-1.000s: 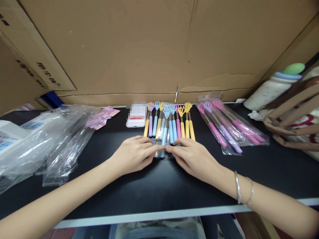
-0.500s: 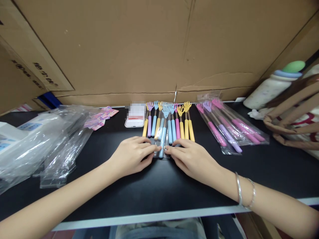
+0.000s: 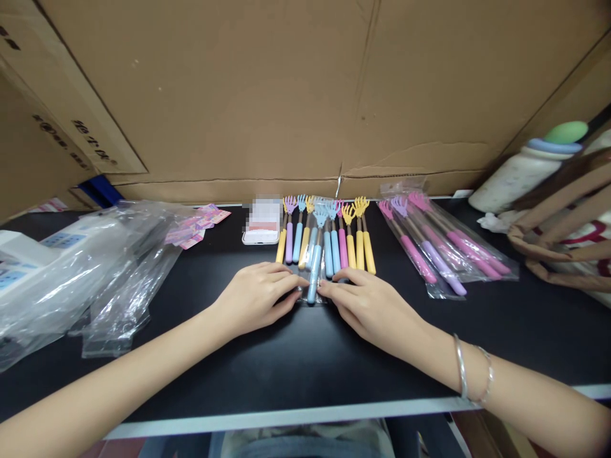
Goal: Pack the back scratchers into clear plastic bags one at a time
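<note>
A light-blue back scratcher point(image 3: 314, 273) with a claw-shaped head lies handle-down between my hands, on or in a clear plastic bag point(image 3: 305, 297). My left hand point(image 3: 260, 294) is at the bag's left edge, thumb and fingertips drawn together on the film. On the other side, my right hand point(image 3: 367, 302) has its fingertips on the bag's right edge, close beside the handle. Behind them lies a row of loose back scratchers point(image 3: 351, 251) in yellow, purple, blue and pink, heads pointing away from me. Part of the bag is hidden under the scratcher and fingers.
At right lie several bagged pink and purple back scratchers point(image 3: 442, 245), with a white bottle point(image 3: 518, 175) and a brown-handled bag point(image 3: 539, 245) beyond. A phone point(image 3: 261, 235) stands left of the row. Empty plastic bags point(image 3: 114, 299) and pink cards point(image 3: 203, 224) cover the left side.
The whole view has shifted slightly. Both hands stay at the bag's edges beside the blue back scratcher, with almost no movement.
</note>
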Demonstrator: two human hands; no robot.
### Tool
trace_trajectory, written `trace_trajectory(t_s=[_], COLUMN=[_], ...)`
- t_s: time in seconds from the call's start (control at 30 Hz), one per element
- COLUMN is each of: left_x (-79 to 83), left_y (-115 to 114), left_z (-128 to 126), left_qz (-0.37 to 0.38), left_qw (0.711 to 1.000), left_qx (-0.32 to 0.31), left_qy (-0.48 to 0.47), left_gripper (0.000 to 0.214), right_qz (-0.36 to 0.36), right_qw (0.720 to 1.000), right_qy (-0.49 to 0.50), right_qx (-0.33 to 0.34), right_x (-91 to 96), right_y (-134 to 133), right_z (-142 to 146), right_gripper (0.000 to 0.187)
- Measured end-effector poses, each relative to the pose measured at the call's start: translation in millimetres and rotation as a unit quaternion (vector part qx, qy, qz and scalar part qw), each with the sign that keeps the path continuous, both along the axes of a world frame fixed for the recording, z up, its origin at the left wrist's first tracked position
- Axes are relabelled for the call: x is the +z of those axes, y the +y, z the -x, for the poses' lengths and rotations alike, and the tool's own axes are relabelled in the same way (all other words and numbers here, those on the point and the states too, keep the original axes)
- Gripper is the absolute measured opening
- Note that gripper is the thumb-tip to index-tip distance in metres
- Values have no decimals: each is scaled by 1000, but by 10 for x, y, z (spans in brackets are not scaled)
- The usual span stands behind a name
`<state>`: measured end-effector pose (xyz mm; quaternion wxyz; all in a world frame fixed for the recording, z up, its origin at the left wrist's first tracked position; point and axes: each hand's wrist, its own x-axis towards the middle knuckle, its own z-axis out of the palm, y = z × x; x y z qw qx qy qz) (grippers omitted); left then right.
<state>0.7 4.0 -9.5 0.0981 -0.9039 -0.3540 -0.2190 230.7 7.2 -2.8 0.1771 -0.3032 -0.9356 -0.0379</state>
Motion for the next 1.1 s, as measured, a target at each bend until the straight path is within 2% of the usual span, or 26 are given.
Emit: trace_trajectory(t_s=[0.13,0.3,0.47,0.97,1.1], left_x=[1,-3,-3,-24,-17], left_y=[5,27,42,63,58], left_z=[-9,4,15,-15,-19], left_qz=[27,15,8,-7,-4], left_qw=[1000,1000,999,999,1000], left_qx=[-8,-22,-44,-23,-19], left_qy=[-5,15,16,28,9], left_gripper=[23,19,17,21,18], right_qz=[21,31,26,-6,12], right_qw=[1000,999,999,999,1000], right_qy=[-1,3,-11,-17,-4], right_qx=[-5,-17,22,37,-3], right_x=[-4,-6,-5,-8,1], right_y=[-3,1,20,31,34], right_z=[2,2,19,33,5], right_gripper=[28,27,30,30,29])
